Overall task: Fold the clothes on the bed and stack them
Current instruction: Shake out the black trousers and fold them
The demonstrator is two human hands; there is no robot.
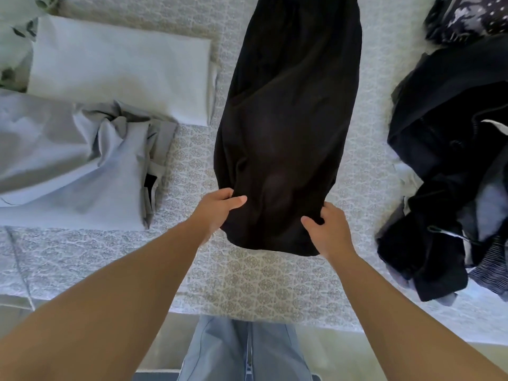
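Seen from above, a person in blue jeans [244, 350] stands at the near edge of a bed [261, 281] covered in a pale patterned spread. The left hand [218, 209] and right hand [328, 229] each pinch the near end of a long black garment [288, 119], which lies lengthwise down the middle of the bed, running away to the far edge. Bare spread shows on both sides of it; farther left lie rumpled grey cloth [68, 171] and a folded white piece [118, 70], and to the right a dark pile [450, 171] of clothes.
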